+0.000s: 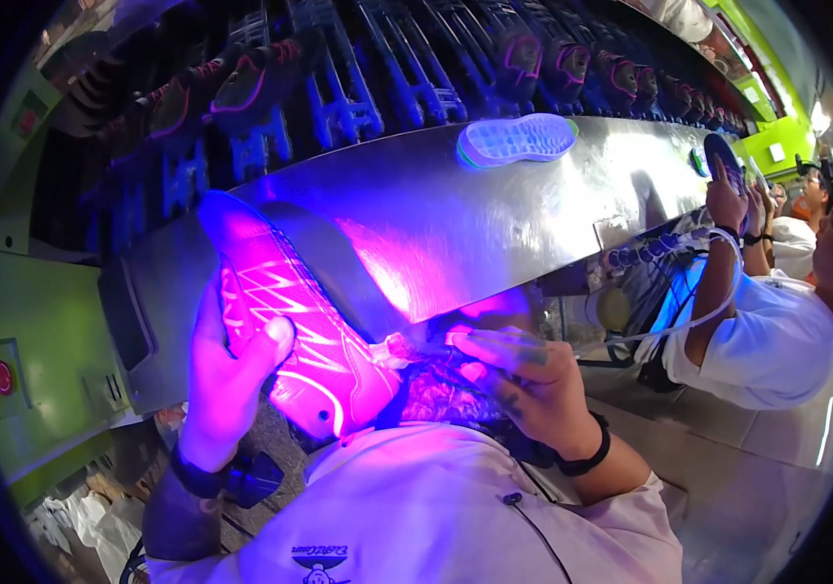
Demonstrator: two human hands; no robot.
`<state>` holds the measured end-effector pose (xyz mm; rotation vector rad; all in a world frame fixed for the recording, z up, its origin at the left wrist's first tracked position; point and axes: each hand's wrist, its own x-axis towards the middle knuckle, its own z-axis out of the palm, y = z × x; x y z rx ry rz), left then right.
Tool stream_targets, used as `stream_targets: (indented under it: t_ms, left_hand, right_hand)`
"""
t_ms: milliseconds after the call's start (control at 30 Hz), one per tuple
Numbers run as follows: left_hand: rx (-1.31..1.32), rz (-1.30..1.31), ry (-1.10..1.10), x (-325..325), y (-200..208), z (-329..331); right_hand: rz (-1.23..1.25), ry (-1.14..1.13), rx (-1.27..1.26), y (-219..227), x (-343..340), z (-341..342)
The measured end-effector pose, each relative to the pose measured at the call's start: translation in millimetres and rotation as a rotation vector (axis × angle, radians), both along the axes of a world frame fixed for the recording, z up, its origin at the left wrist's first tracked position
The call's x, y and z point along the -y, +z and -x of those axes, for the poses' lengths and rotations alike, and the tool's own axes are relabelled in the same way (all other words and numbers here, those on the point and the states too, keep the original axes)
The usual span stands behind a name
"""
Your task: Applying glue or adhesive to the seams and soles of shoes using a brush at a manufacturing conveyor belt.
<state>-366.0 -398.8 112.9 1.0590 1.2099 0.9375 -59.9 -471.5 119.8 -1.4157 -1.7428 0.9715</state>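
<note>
My left hand [226, 365] is closed round a shoe upper [295, 321] with pale zigzag lines, lit pink and purple. Its thumb presses on the side of the upper. One end of the shoe points up and away, and the other is near my shirt. My right hand [523, 380] pinches a brush [395, 350] with a pale tip and a dark handle. That tip touches, or nearly touches, the shoe's lower right edge. A pale shoe sole [518, 141] lies tread up at the far edge of the metal bench.
The metal bench [494, 224] spans the space before me. Behind it runs a dark rack [338, 107] carrying several shoes [241, 83]. At right, a co-worker [767, 331] in a white shirt holds up a dark sole [723, 161]. Hoses [669, 248] hang beside the bench.
</note>
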Motion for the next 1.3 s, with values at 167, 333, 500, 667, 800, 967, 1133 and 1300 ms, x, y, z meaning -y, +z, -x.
stream_targets:
  t_ms: [167,333,500,667,800,967,1133,1300]
  left_hand:
    - [0.104,0.045,0.103,0.2,-6.5,-1.5]
    - [0.360,0.213,0.122,1.6,2.5,-13.7]
    - [0.552,0.352,0.092,8.2,16.6,-24.3]
    - [0.635,0.439,0.080,24.1,37.9,-31.2]
    - [0.852,0.571,0.129,37.6,39.0,-31.7]
    - [0.871,0.710,0.081,61.7,31.6,-29.4]
    - [1.169,0.858,-0.015,87.7,4.8,-30.3]
    - [1.233,1.020,0.009,89.3,14.1,-42.0]
  right_hand:
    - [-0.142,-0.027,0.119,9.8,-4.7,2.0]
    - [-0.365,-0.024,0.143,15.6,-17.8,-0.9]
    - [-0.530,0.046,0.165,32.2,-30.9,-4.5]
    - [-0.646,0.084,0.147,47.2,-43.3,-7.3]
    - [-0.715,0.116,0.131,57.6,-49.9,-11.8]
    - [-0.760,0.139,0.094,62.7,-52.4,-21.2]
    - [-0.768,0.140,0.045,59.3,-53.2,-26.8]
    - [-0.728,0.150,-0.039,45.8,-50.3,-34.0]
